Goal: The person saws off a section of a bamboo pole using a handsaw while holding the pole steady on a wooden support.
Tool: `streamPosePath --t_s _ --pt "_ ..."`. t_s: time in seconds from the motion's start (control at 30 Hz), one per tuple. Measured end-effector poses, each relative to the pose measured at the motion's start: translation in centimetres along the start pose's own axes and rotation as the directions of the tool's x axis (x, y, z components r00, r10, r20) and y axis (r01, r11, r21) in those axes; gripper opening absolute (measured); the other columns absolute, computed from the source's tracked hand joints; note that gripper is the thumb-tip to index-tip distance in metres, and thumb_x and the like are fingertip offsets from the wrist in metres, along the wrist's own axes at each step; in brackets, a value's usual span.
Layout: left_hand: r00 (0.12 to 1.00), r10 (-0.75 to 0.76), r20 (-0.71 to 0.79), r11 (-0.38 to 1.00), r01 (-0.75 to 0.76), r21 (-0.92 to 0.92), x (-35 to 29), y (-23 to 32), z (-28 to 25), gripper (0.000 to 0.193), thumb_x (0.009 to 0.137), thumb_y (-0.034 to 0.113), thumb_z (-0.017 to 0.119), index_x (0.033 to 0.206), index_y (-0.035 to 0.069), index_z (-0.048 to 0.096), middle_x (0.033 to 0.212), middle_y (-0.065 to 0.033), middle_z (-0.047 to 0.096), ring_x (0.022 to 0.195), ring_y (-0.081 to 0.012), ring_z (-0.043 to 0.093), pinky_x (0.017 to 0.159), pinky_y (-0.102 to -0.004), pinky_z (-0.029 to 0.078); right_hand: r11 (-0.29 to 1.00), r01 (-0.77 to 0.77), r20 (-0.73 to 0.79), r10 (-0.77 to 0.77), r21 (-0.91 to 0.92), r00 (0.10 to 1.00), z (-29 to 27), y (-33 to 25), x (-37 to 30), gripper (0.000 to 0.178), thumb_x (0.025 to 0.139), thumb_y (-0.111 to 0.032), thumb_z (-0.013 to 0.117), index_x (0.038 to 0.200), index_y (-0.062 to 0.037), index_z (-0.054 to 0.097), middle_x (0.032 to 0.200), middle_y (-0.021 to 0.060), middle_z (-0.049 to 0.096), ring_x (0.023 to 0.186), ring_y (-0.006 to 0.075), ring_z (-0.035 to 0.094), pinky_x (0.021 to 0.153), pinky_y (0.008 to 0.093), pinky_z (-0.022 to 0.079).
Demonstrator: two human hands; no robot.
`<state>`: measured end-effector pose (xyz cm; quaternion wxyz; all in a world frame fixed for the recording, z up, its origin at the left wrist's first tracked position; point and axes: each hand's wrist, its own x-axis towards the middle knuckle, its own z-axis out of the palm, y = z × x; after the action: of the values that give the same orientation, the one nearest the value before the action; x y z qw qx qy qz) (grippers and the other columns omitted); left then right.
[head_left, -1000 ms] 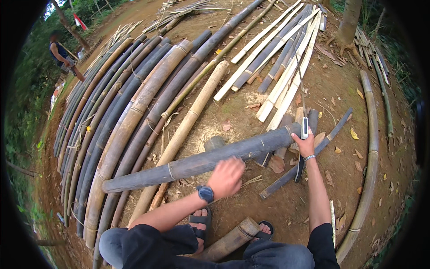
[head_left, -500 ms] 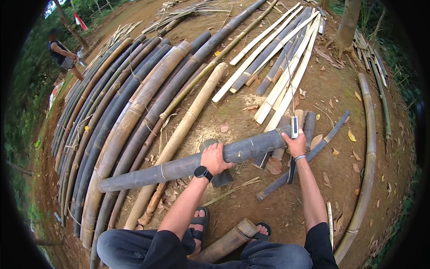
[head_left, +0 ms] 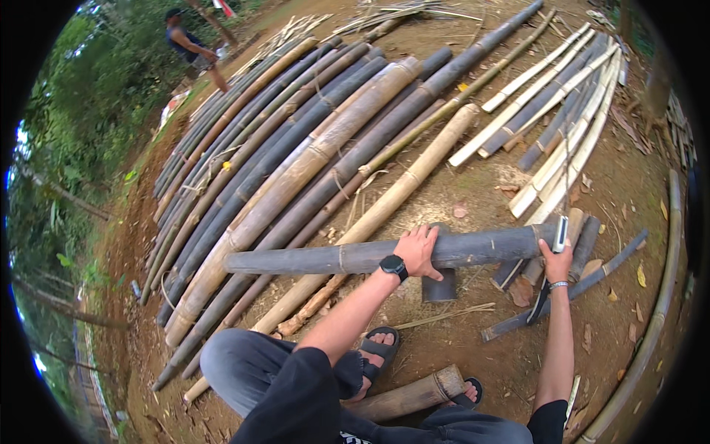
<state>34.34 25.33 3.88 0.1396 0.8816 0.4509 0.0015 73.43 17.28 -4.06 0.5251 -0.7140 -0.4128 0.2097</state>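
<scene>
A dark bamboo pole [head_left: 296,260] lies across in front of me, its left end over the stacked poles. A short dark bamboo piece [head_left: 439,287] sits crosswise under its middle. My left hand [head_left: 418,250] grips the pole from above, thumb on the near side. At the pole's right end, my right hand [head_left: 556,263] is closed around the handle of a saw [head_left: 560,235]. The saw's thin blade points away from me, beside the pole's end. The dark lower end of its handle hangs below my hand. Whether the blade touches the bamboo, I cannot tell.
Long bamboo poles [head_left: 318,152] lie stacked at left. Split bamboo strips [head_left: 543,96] fan out at far right, with short offcuts [head_left: 586,237] nearer. A thick bamboo length [head_left: 407,396] rests by my feet. A curved pole [head_left: 662,296] lies right. Another person [head_left: 188,46] stands far left.
My view has turned left, so the scene sits farther right in the picture. Both hands keep their places on the bamboo pole and the saw. The far person's posture has changed.
</scene>
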Motion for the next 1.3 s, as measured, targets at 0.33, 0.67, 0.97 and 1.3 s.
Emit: streamPosePath --t_s 0.33,0.67,0.97,1.3 --pt "0.989 0.038 0.141 0.998 -0.044 0.036 0.4 -3.2 -3.2 0.117 0.057 0.067 0.084 0.143 0.000 0.042 0.133 -0.0239 0.055 0.123 -0.0408 0.054 0.102 -0.0510 0.045 0.948 -0.011 -0.087 -0.017 -0.317 0.996 -1.0 -1.9 -0.5 0.046 0.077 -0.030 0.087 0.100 0.0008 0.062 0.083 0.0134 0.065 0.072 0.0264 0.056 0.071 0.0428 0.050" --pt "1.000 -0.015 0.026 0.997 0.017 -0.081 6.1 6.3 2.3 0.110 0.056 0.059 0.088 0.140 0.003 0.045 0.132 -0.0206 0.055 0.126 -0.0368 0.053 0.104 -0.0497 0.042 0.894 -0.022 -0.166 -0.059 -0.448 0.984 -4.5 -3.5 -2.5 0.046 0.082 -0.030 0.082 0.104 0.0022 0.058 0.106 0.0234 0.061 0.098 0.0387 0.061 0.086 0.0450 0.047" --pt "1.000 0.005 -0.002 0.998 -0.005 -0.068 6.7 8.4 2.6 0.092 0.057 0.050 0.090 0.126 0.001 0.053 0.119 -0.0187 0.062 0.115 -0.0342 0.061 0.098 -0.0463 0.046 0.892 -0.437 0.326 0.381 0.117 0.865 -1.9 -12.1 -18.6 0.029 0.093 -0.017 0.070 0.109 -0.0038 0.050 0.065 0.0016 0.057 0.053 0.0094 0.057 0.044 0.0283 0.043" --pt "0.998 -0.035 -0.059 0.998 0.031 -0.058 6.8 8.8 3.1 0.072 0.059 0.039 0.091 0.111 0.002 0.057 0.111 -0.0167 0.067 0.109 -0.0322 0.064 0.095 -0.0431 0.049 0.952 -0.224 0.310 0.282 -0.210 0.908 1.6 -10.8 -18.4 0.030 0.094 -0.025 0.068 0.101 0.0004 0.053 0.067 0.0192 0.063 0.065 0.0380 0.068 0.060 0.0441 0.050"
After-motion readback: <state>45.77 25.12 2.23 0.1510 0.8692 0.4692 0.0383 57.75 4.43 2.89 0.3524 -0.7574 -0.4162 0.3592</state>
